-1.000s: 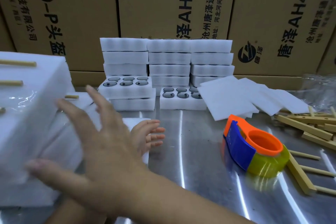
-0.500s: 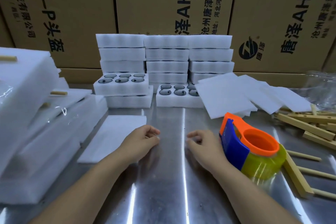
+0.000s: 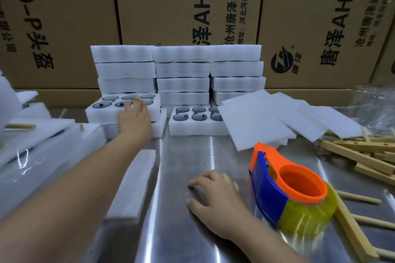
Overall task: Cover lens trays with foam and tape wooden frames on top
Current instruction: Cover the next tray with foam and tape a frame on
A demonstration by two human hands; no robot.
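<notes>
Big brown cardboard boxes (image 3: 162,6) stand like a wall at the back. In front of them is a shiny metal table (image 3: 188,160). White foam trays sit on it in tall stacks (image 3: 181,68). On the left lie wrapped packs (image 3: 42,156) with sticks on top. They look done.

On the right, thin foam sheets (image 3: 267,117) lie in a loose pile. Just beside them is a heap of wooden frames (image 3: 363,153). An orange and blue tape holder (image 3: 295,188) stands near the front, with yellow tape on it. One more foam sheet (image 3: 136,181) lies flat under the left arm.

Two lens trays are not covered yet. One open tray (image 3: 100,115) sits on top of another tray, in front of the left stack. The second tray (image 3: 192,130) sits on the table next to it.

The left hand (image 3: 134,117) is stretched out over the first open tray. Its fingers look straight and hold nothing, but they are blurry. The right hand (image 3: 213,195) rests on the table beside the tape holder. Its fingers are loosely bent and hold nothing.

The little dark lenses (image 3: 102,104) lie loose in their holes. If one hand lifts the tray and it tips, they could slide out. Fingers pressing on top could smudge a lens. The tray below could get dragged along too. The arm could also push the flat sheet away.
</notes>
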